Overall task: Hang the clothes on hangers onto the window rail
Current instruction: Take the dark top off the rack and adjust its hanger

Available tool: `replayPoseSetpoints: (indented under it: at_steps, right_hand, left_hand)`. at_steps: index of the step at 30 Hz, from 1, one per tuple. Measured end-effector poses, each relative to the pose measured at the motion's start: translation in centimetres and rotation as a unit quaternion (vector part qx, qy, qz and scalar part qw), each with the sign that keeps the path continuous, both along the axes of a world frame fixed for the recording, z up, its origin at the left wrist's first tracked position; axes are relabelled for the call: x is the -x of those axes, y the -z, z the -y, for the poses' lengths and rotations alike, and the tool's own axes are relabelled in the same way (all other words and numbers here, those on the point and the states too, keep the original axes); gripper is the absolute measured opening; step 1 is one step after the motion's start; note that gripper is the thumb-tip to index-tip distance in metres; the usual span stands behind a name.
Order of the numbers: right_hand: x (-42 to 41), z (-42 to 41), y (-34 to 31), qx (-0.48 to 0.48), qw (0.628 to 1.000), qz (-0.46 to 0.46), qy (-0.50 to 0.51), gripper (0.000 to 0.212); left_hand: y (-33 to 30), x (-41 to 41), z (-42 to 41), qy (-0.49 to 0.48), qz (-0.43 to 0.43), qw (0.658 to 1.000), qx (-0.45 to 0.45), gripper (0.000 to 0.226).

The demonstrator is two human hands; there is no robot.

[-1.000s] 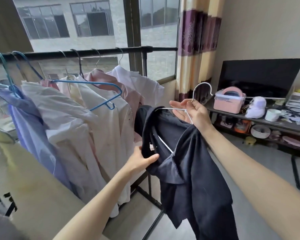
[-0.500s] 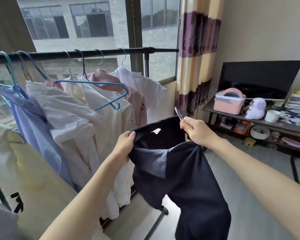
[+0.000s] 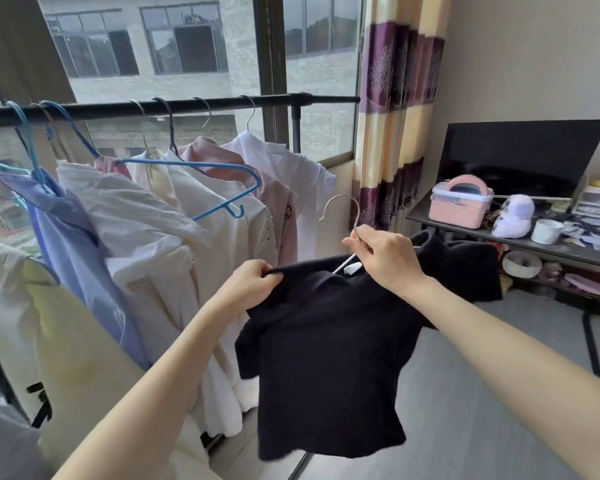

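Note:
A dark navy shirt (image 3: 329,358) hangs spread out on a white wire hanger (image 3: 343,209), below and right of the hung clothes. My right hand (image 3: 385,258) grips the hanger's neck just under its hook, which points up. My left hand (image 3: 253,285) pinches the shirt's left shoulder. The black window rail (image 3: 194,106) runs across the window above, carrying several shirts on hangers: lilac (image 3: 66,237), white (image 3: 146,230), pink (image 3: 274,202) and white (image 3: 291,168) at the right end. An empty blue hanger (image 3: 201,168) hangs among them.
A striped purple and cream curtain (image 3: 395,116) hangs right of the rail's end. A low shelf unit (image 3: 520,247) at the right holds a TV, a pink box, a plush toy and a cup. Grey floor lies below.
The hanger's hook has come up into view above my right hand, and the dark shirt now hangs spread on the hanger. My left hand shifted to the shirt's left shoulder.

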State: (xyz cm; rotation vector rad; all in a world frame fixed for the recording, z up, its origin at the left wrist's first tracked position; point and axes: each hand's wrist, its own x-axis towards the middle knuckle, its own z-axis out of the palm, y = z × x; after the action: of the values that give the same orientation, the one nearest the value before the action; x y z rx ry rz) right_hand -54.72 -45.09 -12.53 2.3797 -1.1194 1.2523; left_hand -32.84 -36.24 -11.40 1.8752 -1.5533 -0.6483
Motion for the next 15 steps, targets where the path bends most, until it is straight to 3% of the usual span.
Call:
replayPoseSetpoints:
  at_steps: [6, 9, 12, 13, 15]
  right_hand:
    - [-0.1, -0.8, 1.1, 0.028, 0.992, -0.110, -0.048, 0.028]
    - [-0.6, -0.8, 0.2, 0.041, 0.999, -0.016, -0.029, 0.028]
    - [-0.5, -0.8, -1.4, 0.005, 0.992, 0.125, -0.005, 0.026]
    - [-0.5, -0.9, -1.7, -0.006, 0.991, 0.133, -0.020, 0.028]
    - [-0.7, -1.5, -1.6, 0.013, 0.996, 0.062, -0.065, 0.026]
  left_hand:
    - [-2.8, 0.5, 0.2, -0.084, 0.011, 0.976, 0.199, 0.017]
    - [-3.7, 0.5, -0.2, -0.092, 0.125, 0.953, 0.261, 0.020]
    - [-4.2, 0.6, -0.4, -0.056, 0.202, 0.941, 0.266, 0.032]
    - [-4.4, 0.5, -0.3, -0.045, 0.215, 0.942, 0.255, 0.035]
    - [-4.5, 0.2, 0.0, -0.037, 0.219, 0.946, 0.234, 0.034]
